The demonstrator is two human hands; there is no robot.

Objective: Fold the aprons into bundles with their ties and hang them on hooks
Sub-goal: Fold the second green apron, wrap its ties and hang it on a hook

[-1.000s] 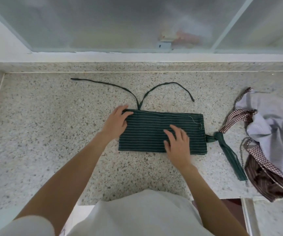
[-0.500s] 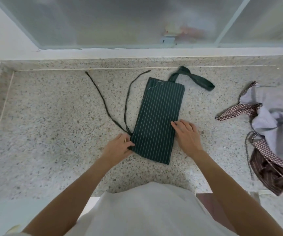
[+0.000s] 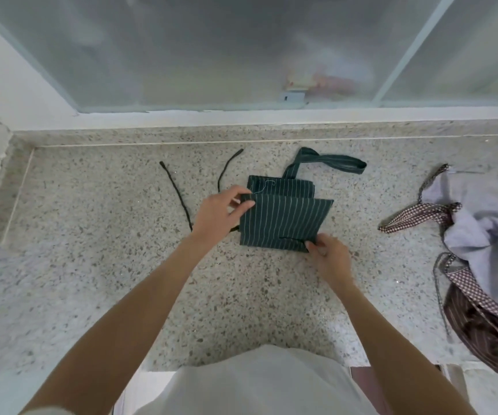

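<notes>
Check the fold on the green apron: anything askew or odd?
Slightly. The folded-over flap of the green striped apron lies skewed, its right edge jutting past the layer beneath. A loose pale thread curls at the top edge. Left hand and right hand both pinch its corners.

Green apron (image 3: 283,223) now folded over, shorter.

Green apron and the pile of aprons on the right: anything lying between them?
Nothing: the head view shows only bare speckled counter between the green apron and the pile of aprons.
</notes>
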